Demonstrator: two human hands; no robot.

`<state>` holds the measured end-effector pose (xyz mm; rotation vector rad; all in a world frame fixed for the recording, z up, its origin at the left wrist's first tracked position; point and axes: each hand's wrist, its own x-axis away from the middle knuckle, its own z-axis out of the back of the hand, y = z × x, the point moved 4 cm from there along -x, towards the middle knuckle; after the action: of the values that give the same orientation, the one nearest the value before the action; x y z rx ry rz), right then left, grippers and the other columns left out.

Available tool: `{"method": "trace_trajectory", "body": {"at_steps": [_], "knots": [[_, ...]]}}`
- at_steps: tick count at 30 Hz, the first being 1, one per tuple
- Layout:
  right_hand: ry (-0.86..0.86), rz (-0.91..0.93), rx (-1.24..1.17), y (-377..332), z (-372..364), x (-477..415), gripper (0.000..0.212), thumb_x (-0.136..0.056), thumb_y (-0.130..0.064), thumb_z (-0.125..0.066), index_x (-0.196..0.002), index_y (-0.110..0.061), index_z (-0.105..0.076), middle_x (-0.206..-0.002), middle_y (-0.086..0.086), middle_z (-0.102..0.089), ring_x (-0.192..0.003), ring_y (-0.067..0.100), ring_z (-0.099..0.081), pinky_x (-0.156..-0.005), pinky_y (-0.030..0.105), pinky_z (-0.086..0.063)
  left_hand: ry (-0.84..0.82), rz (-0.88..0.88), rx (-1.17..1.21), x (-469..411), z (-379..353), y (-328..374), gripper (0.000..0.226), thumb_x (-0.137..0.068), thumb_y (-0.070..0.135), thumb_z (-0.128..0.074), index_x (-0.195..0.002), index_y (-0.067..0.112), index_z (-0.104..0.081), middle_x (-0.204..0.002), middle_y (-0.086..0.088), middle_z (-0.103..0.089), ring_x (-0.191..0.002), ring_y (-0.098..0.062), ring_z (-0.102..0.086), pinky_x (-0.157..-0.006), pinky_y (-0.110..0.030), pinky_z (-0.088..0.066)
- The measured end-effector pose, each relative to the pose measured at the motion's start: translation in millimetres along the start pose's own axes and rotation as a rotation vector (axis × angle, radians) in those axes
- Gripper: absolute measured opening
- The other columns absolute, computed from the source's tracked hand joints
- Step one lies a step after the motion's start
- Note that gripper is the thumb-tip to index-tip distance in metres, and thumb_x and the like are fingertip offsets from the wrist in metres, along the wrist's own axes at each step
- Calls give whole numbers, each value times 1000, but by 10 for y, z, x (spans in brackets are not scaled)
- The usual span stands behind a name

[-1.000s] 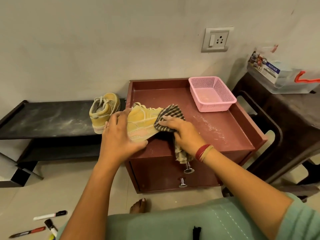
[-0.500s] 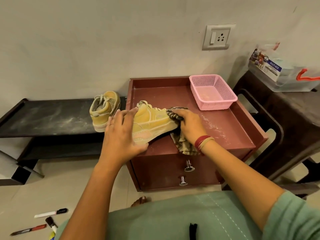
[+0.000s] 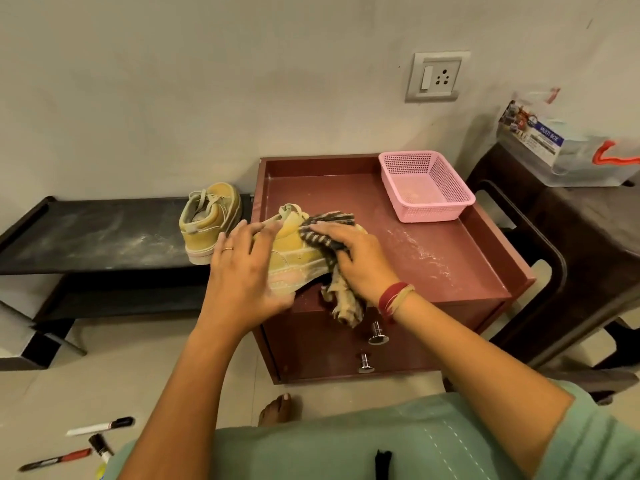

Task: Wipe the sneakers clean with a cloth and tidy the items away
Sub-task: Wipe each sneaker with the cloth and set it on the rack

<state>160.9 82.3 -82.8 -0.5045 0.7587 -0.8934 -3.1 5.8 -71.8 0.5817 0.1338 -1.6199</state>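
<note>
The left hand (image 3: 242, 271) grips the sneaker (image 3: 294, 258) by its heel end, propping it steady at the front edge of the counter (image 3: 450, 258). That lets the right hand (image 3: 353, 261), curled around the checked cloth (image 3: 325, 230), rub the sneaker's toe end. The second sneaker (image 3: 207, 223) sits on the shelf (image 3: 86, 237) left of the counter.

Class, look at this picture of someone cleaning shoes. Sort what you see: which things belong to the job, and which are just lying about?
Job in hand: wiped sneaker, held by the left hand; cloth under the right hand; second sneaker on the shelf; perhaps the basket, for tidying.

Lying about: markers on the floor; plastic box; wall socket.
</note>
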Motion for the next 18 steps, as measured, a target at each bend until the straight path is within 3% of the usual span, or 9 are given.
{"method": "trace_trajectory", "body": {"at_steps": [4, 7, 9, 13, 18], "knots": [[170, -185, 57, 169, 64, -80, 54, -77, 13, -42, -121, -13, -62, -123, 8, -62, -117, 23, -55, -104, 24, -36, 5, -54, 14, 4, -29, 92, 93, -55, 34, -80, -137, 18, -39, -130, -7, -45, -136, -36, -32, -109, -58, -28], [60, 21, -91, -190, -84, -7, 56, -75, 16, -45, -120, -12, -62, -123, 6, -63, -118, 15, -54, -106, 18, -34, 17, -50, 34, 7, -5, 77, 95, -54, 32, -82, -137, 14, -40, -129, -10, -46, -134, -38, -34, -104, -51, -35], [8, 102, -8, -168, -75, 2, 60, -72, 15, -44, -122, -14, -61, -125, 5, -61, -120, 15, -53, -107, 22, -34, 7, -47, 26, 19, 19, 44, 97, -53, 30, -84, -137, 13, -40, -128, -11, -46, -134, -38, -33, -103, -48, -36], [83, -149, 130, 159, 76, -89, 57, -77, 13, -41, -123, -16, -60, -127, 6, -60, -120, 23, -52, -107, 24, -33, -8, -89, 8, 34, 4, 65, 93, -55, 28, -84, -137, 14, -41, -132, -7, -46, -139, -35, -27, -106, -35, -25], [-33, 77, -72, -209, -20, -22, 60, -74, 16, -44, -124, -14, -60, -126, 3, -60, -120, 8, -49, -108, 19, -31, -5, -79, 10, 29, 13, 32, 94, -55, 29, -85, -137, 13, -41, -132, -9, -46, -139, -35, -27, -105, -35, -28]]}}
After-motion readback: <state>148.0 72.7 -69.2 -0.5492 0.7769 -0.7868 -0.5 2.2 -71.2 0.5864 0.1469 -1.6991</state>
